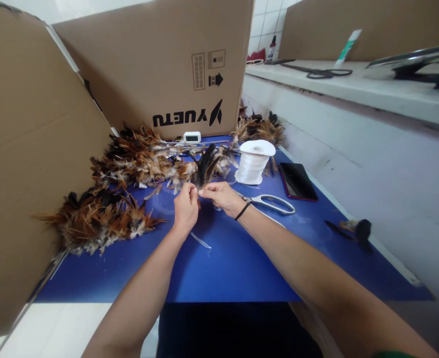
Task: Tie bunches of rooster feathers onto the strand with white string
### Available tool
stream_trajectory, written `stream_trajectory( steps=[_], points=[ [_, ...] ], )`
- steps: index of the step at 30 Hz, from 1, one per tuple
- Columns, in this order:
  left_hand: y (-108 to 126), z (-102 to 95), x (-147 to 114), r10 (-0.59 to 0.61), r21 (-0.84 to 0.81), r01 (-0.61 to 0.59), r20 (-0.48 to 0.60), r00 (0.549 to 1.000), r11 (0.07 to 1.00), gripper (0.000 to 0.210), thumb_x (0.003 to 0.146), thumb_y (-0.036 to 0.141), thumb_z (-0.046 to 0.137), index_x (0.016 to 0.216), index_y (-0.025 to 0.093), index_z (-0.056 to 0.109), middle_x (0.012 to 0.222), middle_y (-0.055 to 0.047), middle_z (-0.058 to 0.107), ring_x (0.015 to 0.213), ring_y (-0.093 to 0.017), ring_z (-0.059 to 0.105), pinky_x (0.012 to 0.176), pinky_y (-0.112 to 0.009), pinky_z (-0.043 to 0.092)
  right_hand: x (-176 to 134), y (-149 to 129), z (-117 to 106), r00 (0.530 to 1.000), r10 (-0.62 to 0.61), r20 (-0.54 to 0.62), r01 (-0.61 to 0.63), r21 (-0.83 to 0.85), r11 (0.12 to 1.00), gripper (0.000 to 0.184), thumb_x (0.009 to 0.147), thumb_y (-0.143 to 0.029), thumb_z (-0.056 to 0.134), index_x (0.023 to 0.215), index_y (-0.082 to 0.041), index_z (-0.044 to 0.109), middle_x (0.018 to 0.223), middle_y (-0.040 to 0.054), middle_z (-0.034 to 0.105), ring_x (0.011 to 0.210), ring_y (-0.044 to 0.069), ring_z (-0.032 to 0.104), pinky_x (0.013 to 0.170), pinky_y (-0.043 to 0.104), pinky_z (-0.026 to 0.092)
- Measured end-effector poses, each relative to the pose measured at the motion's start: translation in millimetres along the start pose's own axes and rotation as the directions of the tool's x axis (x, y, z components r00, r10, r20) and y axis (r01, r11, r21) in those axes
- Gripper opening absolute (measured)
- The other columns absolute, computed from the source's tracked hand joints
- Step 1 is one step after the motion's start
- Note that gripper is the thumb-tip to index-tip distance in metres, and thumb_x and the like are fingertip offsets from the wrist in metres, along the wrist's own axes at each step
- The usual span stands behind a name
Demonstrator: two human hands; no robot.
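Observation:
Both hands meet over the blue table, pinching the base of a bunch of dark feathers [205,165] that stands upright between them. The fingers of my left hand [186,205] are closed at its lower end. From the other side, my right hand [224,196], with a black band at the wrist, pinches the same spot. A strip of clear ribbon [200,240] shows on the table below my left hand. Scissors [273,204] lie just beyond my right wrist, their blades partly hidden. A spool of white ribbon [254,163] stands behind them.
Brown feather bundles [103,219] are heaped at the left and back. A small white digital clock [192,137] stands before a cardboard box [148,64]. At right are a phone [297,181] and loose dark feathers [361,231]. Black scissors [329,73] rest on the ledge.

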State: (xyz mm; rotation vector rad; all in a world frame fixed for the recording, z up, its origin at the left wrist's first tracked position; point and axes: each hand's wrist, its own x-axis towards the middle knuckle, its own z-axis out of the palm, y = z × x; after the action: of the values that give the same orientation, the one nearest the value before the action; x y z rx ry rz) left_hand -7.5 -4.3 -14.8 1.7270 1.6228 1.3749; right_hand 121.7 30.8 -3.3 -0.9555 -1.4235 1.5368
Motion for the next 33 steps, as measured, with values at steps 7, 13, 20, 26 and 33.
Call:
stream_trajectory(
  steps=[7,13,20,26,33],
  points=[
    [-5,-1.0,3,0.405,0.296,-0.377,-0.039,0.913,0.878,0.013,0.091,0.021,0.042,0.085,0.018,0.053,0.082,-0.005,0.060,0.080,-0.015,0.058,0.074,-0.026,0.044,-1,2,1,0.994,0.087,-0.060,-0.080,0.111,0.991,0.034,0.055,-0.042,0.076,0.060,-0.015,0.056,0.041,-0.0101,0.036,0.035,0.001,0.019,0.034,0.020,0.011],
    [-4,-6.5,4,0.496,0.297,-0.487,0.053,0.867,0.821,0.014,0.092,0.022,0.043,0.087,0.018,0.056,0.080,-0.004,0.058,0.081,-0.014,0.058,0.077,-0.026,0.045,-1,0,-3,0.992,0.115,-0.044,-0.108,0.137,0.985,0.026,0.057,-0.029,0.074,0.055,-0.016,0.051,0.037,-0.0109,0.033,0.032,0.001,0.022,0.033,0.018,0.012],
    [-8,-8.9,7,0.541,0.095,-0.543,0.048,0.839,0.834,0.011,0.089,0.019,0.050,0.083,0.016,0.059,0.089,-0.003,0.052,0.056,-0.004,0.050,0.054,-0.018,0.046,1,-2,-11,0.979,0.193,0.071,-0.201,0.145,0.969,0.016,0.059,-0.018,0.066,0.057,-0.016,0.051,0.035,-0.0120,0.032,0.031,0.001,0.020,0.032,0.016,0.012],
    [-9,-7.0,6,0.574,-0.027,-0.574,0.068,0.816,0.818,0.010,0.088,0.018,0.051,0.084,0.017,0.059,0.091,-0.003,0.055,0.051,-0.002,0.050,0.049,-0.015,0.045,4,0,-19,0.948,0.270,0.169,-0.299,0.182,0.937,0.021,0.059,-0.019,0.070,0.057,-0.016,0.049,0.036,-0.0123,0.031,0.032,0.000,0.019,0.033,0.015,0.012],
    [-5,-0.3,1,0.323,-0.217,-0.319,-0.017,0.946,0.923,0.015,0.087,0.029,0.053,0.082,0.017,0.060,0.084,-0.002,0.060,0.050,-0.005,0.050,0.050,-0.019,0.043,5,2,-19,0.934,0.273,0.229,-0.326,0.240,0.914,0.021,0.062,-0.019,0.072,0.061,-0.016,0.051,0.036,-0.0123,0.031,0.034,0.001,0.019,0.034,0.015,0.012]
  ],
)
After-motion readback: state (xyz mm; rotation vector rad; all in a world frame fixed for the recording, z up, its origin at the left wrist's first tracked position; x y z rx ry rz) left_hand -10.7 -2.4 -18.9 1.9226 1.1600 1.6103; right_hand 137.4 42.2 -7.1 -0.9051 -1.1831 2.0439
